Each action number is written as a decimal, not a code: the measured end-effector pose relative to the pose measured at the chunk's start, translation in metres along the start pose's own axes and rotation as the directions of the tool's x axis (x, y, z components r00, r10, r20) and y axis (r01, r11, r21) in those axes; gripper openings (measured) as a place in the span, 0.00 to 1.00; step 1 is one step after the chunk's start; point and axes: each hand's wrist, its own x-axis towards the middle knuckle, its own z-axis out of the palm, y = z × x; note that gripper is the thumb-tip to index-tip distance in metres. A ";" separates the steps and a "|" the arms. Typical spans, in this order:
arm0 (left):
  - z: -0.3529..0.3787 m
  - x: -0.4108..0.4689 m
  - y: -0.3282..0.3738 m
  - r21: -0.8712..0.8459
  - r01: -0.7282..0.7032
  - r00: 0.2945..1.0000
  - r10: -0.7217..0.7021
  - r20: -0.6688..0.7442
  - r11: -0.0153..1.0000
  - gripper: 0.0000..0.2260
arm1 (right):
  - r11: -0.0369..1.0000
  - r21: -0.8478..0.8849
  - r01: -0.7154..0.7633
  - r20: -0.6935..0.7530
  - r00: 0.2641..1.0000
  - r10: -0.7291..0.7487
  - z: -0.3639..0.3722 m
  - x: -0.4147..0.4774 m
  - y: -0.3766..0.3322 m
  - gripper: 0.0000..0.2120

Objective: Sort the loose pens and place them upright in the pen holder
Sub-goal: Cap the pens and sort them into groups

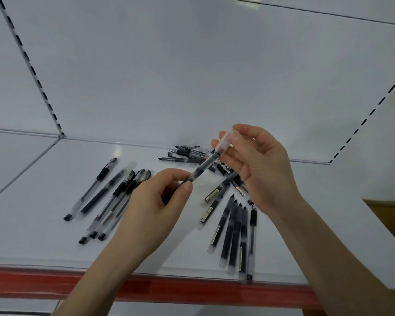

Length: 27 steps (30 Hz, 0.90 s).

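I hold one black pen (202,166) with a clear cap above the white shelf (43,190). My left hand (155,206) pinches its lower barrel between thumb and fingers. My right hand (258,165) pinches the clear cap end (225,141). Loose pens lie on the shelf in three groups: several capped pens at the left (114,195), several laid side by side at the right front (235,236), and a tangled heap at the back (187,153), partly hidden behind my right hand. No pen holder is in view.
The shelf has a red front edge strip (55,283) and a white back panel (192,76) with slotted uprights (32,71) left and right. A brown box corner (390,215) shows at the far right.
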 end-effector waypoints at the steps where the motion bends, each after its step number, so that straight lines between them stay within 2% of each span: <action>1: 0.000 0.000 0.000 0.004 -0.002 1.000 0.002 -0.003 1.000 0.10 | 1.000 -0.021 0.011 -0.001 1.000 -0.011 0.000 -0.001 0.000 0.04; 5: 0.000 -0.001 0.000 0.019 -0.024 1.000 0.024 -0.013 1.000 0.10 | 0.990 -0.138 0.042 -0.017 0.999 -0.045 -0.001 -0.002 0.005 0.03; 14: 0.000 0.001 -0.012 0.119 -0.060 0.998 0.063 -0.019 0.991 0.15 | 0.981 -0.178 0.071 -0.034 0.996 -0.079 0.001 -0.003 0.024 0.05; 17: -0.003 0.002 -0.020 0.163 -0.011 0.999 0.017 -0.041 0.987 0.10 | 0.977 -0.213 0.011 0.010 1.000 -0.009 0.000 0.002 0.031 0.04; 19: -0.010 0.001 -0.026 0.254 0.019 0.998 -0.004 -0.059 0.967 0.06 | 0.945 -0.324 -0.033 0.059 0.997 0.055 -0.004 0.009 0.036 0.03; 22: -0.025 -0.003 -0.037 0.455 0.099 0.986 -0.026 -0.163 0.885 0.07 | 0.836 -0.548 -0.010 0.085 0.994 0.067 -0.017 0.023 0.042 0.02; 23: -0.031 -0.004 -0.041 0.520 0.134 0.977 -0.026 -0.211 0.843 0.08 | 0.749 -0.662 0.042 0.108 0.993 0.039 -0.023 0.028 0.044 0.02; 25: -0.040 -0.006 -0.051 0.619 0.204 0.958 -0.026 -0.284 0.758 0.08 | 0.496 -0.852 0.169 0.207 0.978 0.023 -0.033 0.035 0.046 0.02; 26: -0.043 -0.006 -0.056 0.644 0.231 0.952 -0.033 -0.304 0.729 0.08 | 0.401 -0.890 0.219 0.257 0.965 0.043 -0.037 0.037 0.048 0.03; 27: -0.045 -0.006 -0.059 0.659 0.248 0.950 -0.044 -0.310 0.710 0.08 | 0.349 -0.902 0.255 0.298 0.952 0.075 -0.038 0.039 0.049 0.04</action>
